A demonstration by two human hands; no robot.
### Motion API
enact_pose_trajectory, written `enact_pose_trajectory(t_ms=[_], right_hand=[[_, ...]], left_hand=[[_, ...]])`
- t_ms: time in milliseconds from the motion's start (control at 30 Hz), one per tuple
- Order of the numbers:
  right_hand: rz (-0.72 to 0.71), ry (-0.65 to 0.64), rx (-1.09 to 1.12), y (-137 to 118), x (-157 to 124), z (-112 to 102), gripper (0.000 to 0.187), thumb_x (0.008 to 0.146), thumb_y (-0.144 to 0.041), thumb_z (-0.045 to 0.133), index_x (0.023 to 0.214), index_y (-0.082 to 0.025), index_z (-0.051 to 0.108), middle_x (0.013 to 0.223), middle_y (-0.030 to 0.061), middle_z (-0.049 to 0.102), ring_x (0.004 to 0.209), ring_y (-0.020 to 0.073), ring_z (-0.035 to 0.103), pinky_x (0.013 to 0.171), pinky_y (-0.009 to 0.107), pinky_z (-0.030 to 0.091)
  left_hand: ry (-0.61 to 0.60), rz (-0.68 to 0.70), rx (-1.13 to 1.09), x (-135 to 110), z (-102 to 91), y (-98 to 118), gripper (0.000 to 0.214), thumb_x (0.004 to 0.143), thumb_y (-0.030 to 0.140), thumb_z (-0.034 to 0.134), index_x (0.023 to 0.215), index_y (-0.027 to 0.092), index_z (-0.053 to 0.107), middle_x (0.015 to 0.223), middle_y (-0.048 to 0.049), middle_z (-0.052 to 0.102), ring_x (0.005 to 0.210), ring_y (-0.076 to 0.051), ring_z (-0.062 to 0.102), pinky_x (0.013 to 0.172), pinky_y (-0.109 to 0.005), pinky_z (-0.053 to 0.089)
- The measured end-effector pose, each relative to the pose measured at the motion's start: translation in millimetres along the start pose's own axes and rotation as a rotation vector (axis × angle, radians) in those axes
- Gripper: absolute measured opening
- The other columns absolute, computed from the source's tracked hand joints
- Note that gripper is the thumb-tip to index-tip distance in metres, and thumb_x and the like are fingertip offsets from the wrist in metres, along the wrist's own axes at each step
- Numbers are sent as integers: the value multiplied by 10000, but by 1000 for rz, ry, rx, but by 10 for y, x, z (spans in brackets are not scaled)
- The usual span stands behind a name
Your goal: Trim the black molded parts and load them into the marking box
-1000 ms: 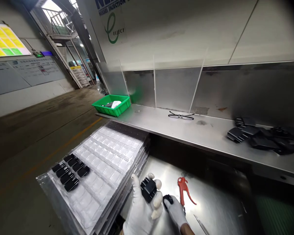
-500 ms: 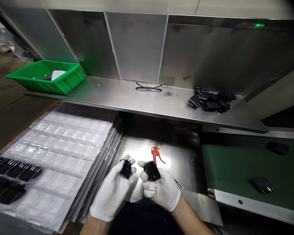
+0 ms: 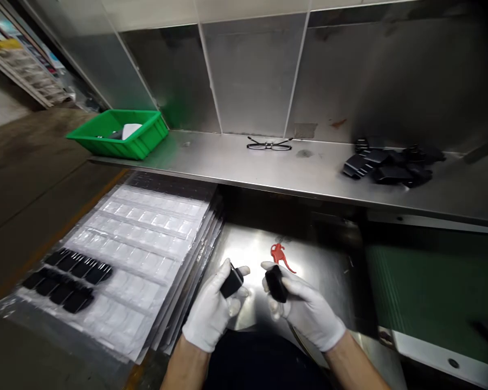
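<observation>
Both of my hands wear white gloves and are raised over a shiny metal worktop (image 3: 250, 244). My left hand (image 3: 213, 303) is closed on a small black plastic part (image 3: 231, 282), gripped between thumb and fingers. Another black plastic part (image 3: 276, 284) sits in the fingers of my right hand (image 3: 305, 309). The two parts are held apart, a short gap between them. Just beyond my right hand, a red air blow gun (image 3: 279, 255) lies on the worktop. At left, a stack of clear blister trays (image 3: 146, 227) has several black parts (image 3: 71, 279) in the top one.
A metal shelf (image 3: 219, 168) crosses above the worktop. On it are a green bin (image 3: 146, 142) with a few items, eyeglasses (image 3: 269, 145), and a pile of black parts (image 3: 390, 165). A green conveyor belt (image 3: 435, 287) runs at right, with a blurred dark part at its edge.
The view has swung left, so the scene sits further right. Both hands have turned the black parts to other angles, still holding them. Dark parts on the belt have shifted nearer or out of view.
</observation>
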State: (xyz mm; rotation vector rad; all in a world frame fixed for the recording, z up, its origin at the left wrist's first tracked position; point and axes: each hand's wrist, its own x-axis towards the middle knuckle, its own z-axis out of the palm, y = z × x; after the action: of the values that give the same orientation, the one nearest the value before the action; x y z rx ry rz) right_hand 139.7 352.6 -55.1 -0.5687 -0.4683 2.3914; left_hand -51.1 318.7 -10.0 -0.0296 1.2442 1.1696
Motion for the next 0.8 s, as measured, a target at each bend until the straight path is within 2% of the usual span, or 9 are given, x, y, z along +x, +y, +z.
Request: enact_pose_trajectory(t_ms=[100,200,300,433,500,600,700,800], right_hand=[[-7,58,-111,-66,-18,-15,382,953,-335,654,1314,-208,656,970,53,647,773,173,671,654,266,579],[-10,113,-196,-85,-22,3,428,943,-368,666,1339,-213,622,934,45,636,789,173,645,676,275,549],[-12,167,-316,-96,-22,56,514,920,-416,694,1377,-211,578,948,46,637,809,182,628,714,305,523],[-42,194,-522,-142,-23,149,620,912,-486,697,1430,-196,519,973,60,647,842,201,605,781,361,498],[-59,189,-582,-167,-21,189,628,901,-496,713,1420,-197,526,954,51,635,837,203,590,784,371,491],[-77,213,-685,-186,-12,227,621,885,-495,732,1406,-213,546,954,44,638,838,209,588,796,386,493],[-113,285,-790,-178,1,244,627,844,-518,764,1369,-222,591,1144,92,664,989,264,623,839,413,520],[-141,348,-844,-173,1,288,574,798,-470,800,1296,-230,648,1281,114,652,1134,312,618,870,430,559]], left_hand=[[-139,27,-10,-15,-49,26,277,941,360,648,1104,136,646,994,-109,691,597,-127,675,349,-148,451],[-282,19,-91,-22,-112,39,424,949,320,602,1350,186,568,973,-93,680,648,-160,701,376,-179,509],[-399,-21,-137,-23,-169,47,460,942,297,563,1382,162,542,1139,-159,687,722,-213,732,404,-229,558],[-520,-76,-208,-2,-249,39,529,964,391,420,1401,111,516,1331,-238,626,797,-294,743,429,-302,584],[-541,-61,-209,2,-288,27,564,967,393,367,1431,99,495,1365,-253,606,800,-307,742,448,-318,586],[-541,-12,-153,-21,-338,4,552,931,294,399,1444,110,489,1381,-247,604,819,-305,742,478,-316,588],[-501,62,-35,-66,-370,-16,561,865,162,473,1424,151,514,1381,-207,619,837,-270,738,484,-273,570],[-468,122,129,-106,-379,-24,552,870,130,538,1419,174,509,1159,-154,715,630,-168,690,464,-212,498]])
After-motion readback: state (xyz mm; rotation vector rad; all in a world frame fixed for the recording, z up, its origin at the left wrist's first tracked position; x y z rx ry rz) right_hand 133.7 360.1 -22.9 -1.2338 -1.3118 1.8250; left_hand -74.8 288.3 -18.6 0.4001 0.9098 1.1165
